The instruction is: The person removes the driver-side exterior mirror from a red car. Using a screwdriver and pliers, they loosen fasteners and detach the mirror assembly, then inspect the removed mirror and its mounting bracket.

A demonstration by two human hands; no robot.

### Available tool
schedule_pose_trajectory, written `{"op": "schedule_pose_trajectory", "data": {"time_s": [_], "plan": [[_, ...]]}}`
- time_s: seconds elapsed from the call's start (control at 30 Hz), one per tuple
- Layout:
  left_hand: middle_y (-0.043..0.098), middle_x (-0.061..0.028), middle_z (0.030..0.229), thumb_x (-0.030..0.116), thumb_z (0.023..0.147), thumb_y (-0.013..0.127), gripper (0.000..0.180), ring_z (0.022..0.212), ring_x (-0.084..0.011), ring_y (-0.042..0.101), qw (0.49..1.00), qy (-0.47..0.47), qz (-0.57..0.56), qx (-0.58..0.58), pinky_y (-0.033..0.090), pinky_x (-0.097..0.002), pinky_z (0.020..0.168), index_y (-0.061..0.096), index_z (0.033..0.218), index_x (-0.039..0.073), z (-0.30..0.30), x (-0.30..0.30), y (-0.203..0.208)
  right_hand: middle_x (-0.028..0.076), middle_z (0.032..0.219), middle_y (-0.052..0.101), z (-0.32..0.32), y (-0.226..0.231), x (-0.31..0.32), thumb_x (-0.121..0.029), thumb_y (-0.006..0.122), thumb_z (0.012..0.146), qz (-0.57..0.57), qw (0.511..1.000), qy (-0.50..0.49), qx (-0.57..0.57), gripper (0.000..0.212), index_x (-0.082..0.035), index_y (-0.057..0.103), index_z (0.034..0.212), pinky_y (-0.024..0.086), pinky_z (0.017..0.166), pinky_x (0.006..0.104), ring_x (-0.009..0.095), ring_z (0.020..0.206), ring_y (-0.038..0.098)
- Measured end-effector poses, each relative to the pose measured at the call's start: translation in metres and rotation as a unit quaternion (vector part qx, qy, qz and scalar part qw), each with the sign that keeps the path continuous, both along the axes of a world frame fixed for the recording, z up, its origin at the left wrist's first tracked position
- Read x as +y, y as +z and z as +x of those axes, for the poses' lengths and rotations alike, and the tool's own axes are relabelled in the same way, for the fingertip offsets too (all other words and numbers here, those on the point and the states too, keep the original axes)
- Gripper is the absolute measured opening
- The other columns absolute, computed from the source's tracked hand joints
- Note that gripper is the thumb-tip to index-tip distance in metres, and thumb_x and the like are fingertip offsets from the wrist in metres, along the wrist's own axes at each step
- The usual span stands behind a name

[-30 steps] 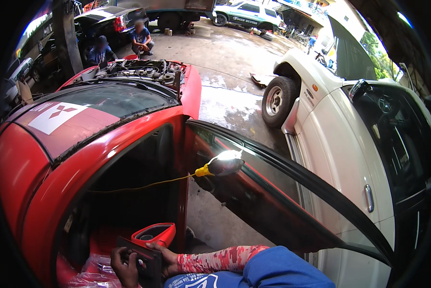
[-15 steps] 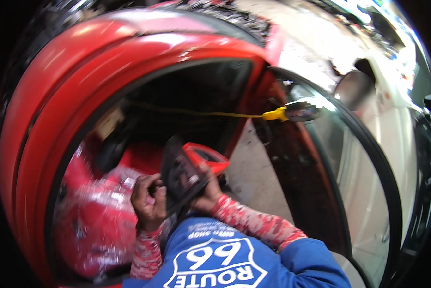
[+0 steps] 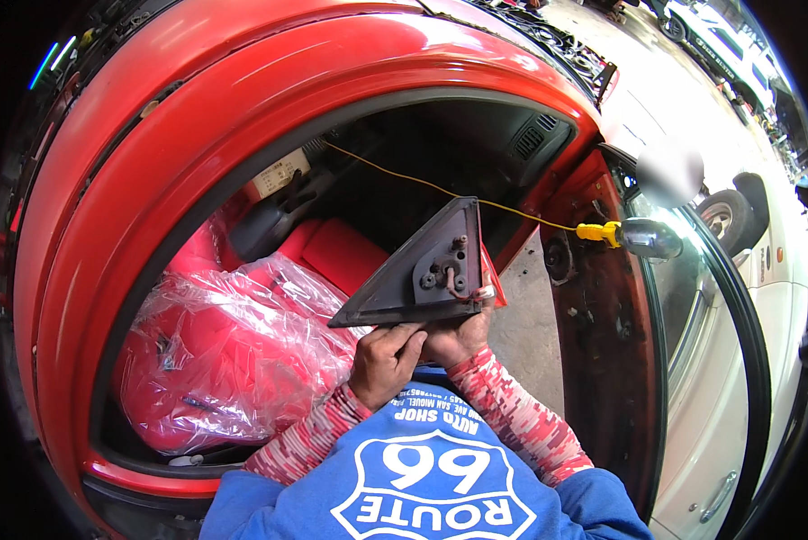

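In front of my chest I hold a car side mirror point(image 3: 402, 277), its black triangular mounting base turned toward me. Screw posts and a short piece of wiring stick out of the base. A strip of the mirror's red housing shows behind its right edge. My left hand point(image 3: 388, 362) is closed on the lower edge, fingers bent and thumb beside them. My right hand point(image 3: 458, 340) grips the lower right corner from below, next to the wiring. Both hands nearly touch. Most of the housing and the mirror glass are hidden behind the base.
A red car point(image 3: 269, 99) stands around me, its door point(image 3: 593, 360) open on the right. Inside is a red seat point(image 3: 233, 360) under clear plastic. A yellow-handled work lamp point(image 3: 647, 237) hangs at the door, its cord crossing the opening. A white vehicle point(image 3: 786, 333) stands beyond.
The mirror has turned so its mounting base faces me. My left hand has moved right, from the base's side to its lower edge. The view has also shifted.
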State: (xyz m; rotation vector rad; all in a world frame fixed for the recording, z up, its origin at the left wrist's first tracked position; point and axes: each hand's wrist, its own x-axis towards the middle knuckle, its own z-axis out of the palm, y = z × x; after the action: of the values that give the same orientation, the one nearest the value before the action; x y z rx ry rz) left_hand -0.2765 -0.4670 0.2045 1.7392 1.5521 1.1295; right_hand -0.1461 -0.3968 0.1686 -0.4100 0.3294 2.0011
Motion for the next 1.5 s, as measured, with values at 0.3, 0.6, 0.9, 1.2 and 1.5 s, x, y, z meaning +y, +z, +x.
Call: {"op": "schedule_pose_trajectory", "data": {"time_s": [0.3, 0.6, 0.9, 1.2, 1.5], "plan": [[0.074, -0.0172, 0.102, 0.017, 0.091, 0.074, 0.027, 0.094, -0.0306, 0.072, 0.991, 0.047, 0.018, -0.126, 0.055, -0.0403, 0.082, 0.071, 0.111, -0.001, 0.002, 0.031, -0.035, 0.011, 0.132, 0.063, -0.005, 0.006, 0.004, -0.062, 0.065, 0.088, 0.046, 0.999, -0.025, 0.002, 0.067, -0.012, 0.060, 0.133, 0.041, 0.112, 0.0490, 0.031, 0.122, 0.057], [0.073, -0.0154, 0.101, 0.015, 0.088, 0.076, 0.030, 0.091, -0.0287, 0.071, 0.988, 0.022, 0.037, -0.147, 0.055, -0.0391, 0.081, 0.069, 0.112, -0.001, -0.006, 0.038, -0.051, 0.011, 0.133, 0.062, -0.005, -0.002, 0.002, -0.064, 0.066, 0.086, 0.048, 0.998, -0.030, -0.016, 0.070, -0.013, 0.061, 0.134, 0.040, 0.113, 0.0493, 0.031, 0.124, 0.056], [0.072, -0.0101, 0.097, 0.005, 0.090, 0.071, 0.020, 0.083, -0.0127, 0.069, 0.898, -0.079, -0.325, -0.284, 0.057, -0.0265, 0.073, 0.065, 0.107, -0.003, -0.047, -0.001, -0.013, 0.011, 0.132, 0.062, 0.002, -0.006, -0.007, -0.063, 0.067, 0.083, 0.043, 0.999, 0.032, 0.008, 0.067, -0.017, 0.061, 0.132, 0.040, 0.111, 0.0539, 0.031, 0.123, 0.056], [0.069, -0.0067, 0.085, -0.003, 0.091, 0.067, 0.009, 0.079, -0.0105, 0.069, 0.931, -0.079, -0.228, -0.274, 0.056, -0.0246, 0.067, 0.059, 0.094, 0.001, -0.052, 0.008, 0.054, 0.010, 0.132, 0.061, 0.002, 0.002, -0.006, -0.064, 0.070, 0.078, -0.020, 0.998, 0.053, -0.028, 0.077, -0.016, 0.057, 0.137, 0.044, 0.108, 0.0539, 0.031, 0.122, 0.057], [0.067, -0.0175, 0.080, 0.003, 0.082, 0.073, 0.013, 0.077, -0.0329, 0.070, 0.990, -0.098, -0.026, 0.102, 0.054, -0.0381, 0.068, 0.061, 0.087, -0.001, -0.040, 0.060, 0.033, 0.009, 0.108, 0.068, 0.007, 0.004, -0.016, -0.055, 0.064, 0.088, -0.028, 0.997, 0.073, -0.013, 0.058, -0.012, 0.062, 0.128, 0.052, 0.099, 0.0470, 0.025, 0.101, 0.066]]}}
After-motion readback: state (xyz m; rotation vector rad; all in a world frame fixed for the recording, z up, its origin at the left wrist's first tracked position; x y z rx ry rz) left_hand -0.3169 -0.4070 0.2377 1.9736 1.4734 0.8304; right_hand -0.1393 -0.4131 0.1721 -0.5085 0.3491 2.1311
